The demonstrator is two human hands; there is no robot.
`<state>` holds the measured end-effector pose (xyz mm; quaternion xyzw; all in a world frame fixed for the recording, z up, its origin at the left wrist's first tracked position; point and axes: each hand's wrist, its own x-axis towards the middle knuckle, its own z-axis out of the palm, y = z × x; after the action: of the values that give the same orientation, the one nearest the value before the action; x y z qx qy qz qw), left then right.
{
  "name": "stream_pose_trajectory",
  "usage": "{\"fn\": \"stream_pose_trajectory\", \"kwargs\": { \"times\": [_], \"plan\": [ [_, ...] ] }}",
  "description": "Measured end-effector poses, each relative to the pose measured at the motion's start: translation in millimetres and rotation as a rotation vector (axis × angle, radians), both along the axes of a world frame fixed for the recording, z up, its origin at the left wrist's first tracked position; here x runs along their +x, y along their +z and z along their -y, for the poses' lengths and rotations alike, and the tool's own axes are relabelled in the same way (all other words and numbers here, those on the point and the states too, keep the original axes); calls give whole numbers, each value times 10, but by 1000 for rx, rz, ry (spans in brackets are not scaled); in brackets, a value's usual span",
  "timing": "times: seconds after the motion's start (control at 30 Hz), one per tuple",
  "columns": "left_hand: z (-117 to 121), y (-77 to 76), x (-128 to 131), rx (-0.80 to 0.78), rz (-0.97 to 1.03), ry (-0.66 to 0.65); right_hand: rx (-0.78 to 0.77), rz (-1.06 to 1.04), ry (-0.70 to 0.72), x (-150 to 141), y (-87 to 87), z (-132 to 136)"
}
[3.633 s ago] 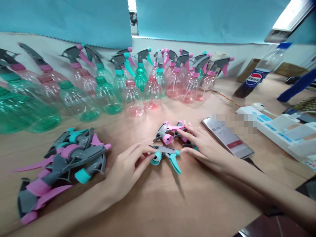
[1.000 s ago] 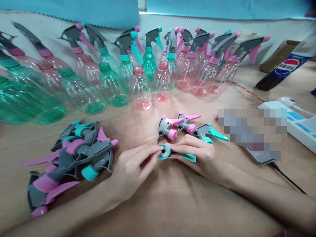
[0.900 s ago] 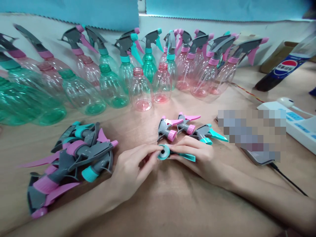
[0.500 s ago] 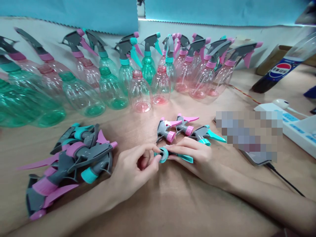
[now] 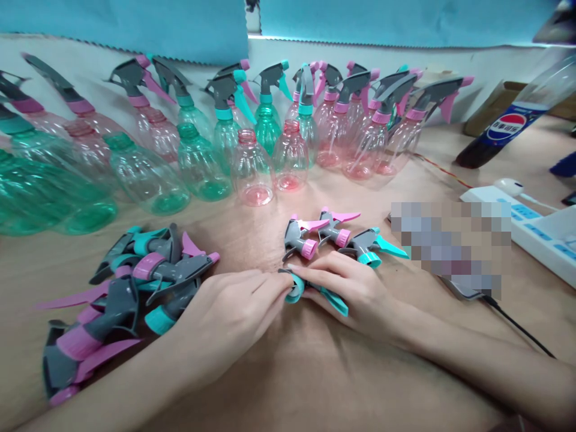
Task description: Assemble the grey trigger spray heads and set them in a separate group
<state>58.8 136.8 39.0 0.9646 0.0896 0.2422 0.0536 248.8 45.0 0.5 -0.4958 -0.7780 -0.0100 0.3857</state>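
Observation:
My right hand (image 5: 357,291) grips a grey trigger spray head with a turquoise collar (image 5: 296,290) and a turquoise lever (image 5: 335,302), low over the table. The collar's open end faces left and toward me. My left hand (image 5: 240,306) is closed, its thumb and fingertips pinched at the collar's edge; whether a small part sits between them is hidden. Just beyond my right hand lie two pink-and-grey spray heads (image 5: 300,238) and a turquoise-and-grey one (image 5: 366,247). A heap of pink and turquoise spray heads (image 5: 119,303) lies left of my left forearm.
Along the back wall stand several clear green and pink bottles (image 5: 252,171), some uncapped, others topped with spray heads. To the right are a blurred-out device (image 5: 459,288) with a black cable, a white power strip (image 5: 495,207) and a tilted cola bottle (image 5: 504,129).
My left hand has rolled over, its fingers closing in against the collar with the back of the hand now uppermost. The held spray head has tilted slightly. The camera view has shifted a little.

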Motion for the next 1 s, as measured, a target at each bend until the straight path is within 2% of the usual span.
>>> {"fn": "stream_pose_trajectory", "kwargs": {
  "times": [0.1, 0.27, 0.4, 0.83, 1.0],
  "plan": [
    [-2, -53, -4, 36, -94, -72, -52, 37, 24, -39, 13, 16],
    [-33, -193, 34, 177, 57, -88, -11, 81, 7, -61, -22, 9],
    [-47, -231, 44, 191, 72, -115, 23, 63, -16, -59, -17, -2],
    [11, -206, -24, 200, 72, -110, 102, 38, -31, -77, 35, 41],
    [0, -103, -95, 120, 132, -75, 52, 33, -121, -36, 26, 30]
  ]
}}
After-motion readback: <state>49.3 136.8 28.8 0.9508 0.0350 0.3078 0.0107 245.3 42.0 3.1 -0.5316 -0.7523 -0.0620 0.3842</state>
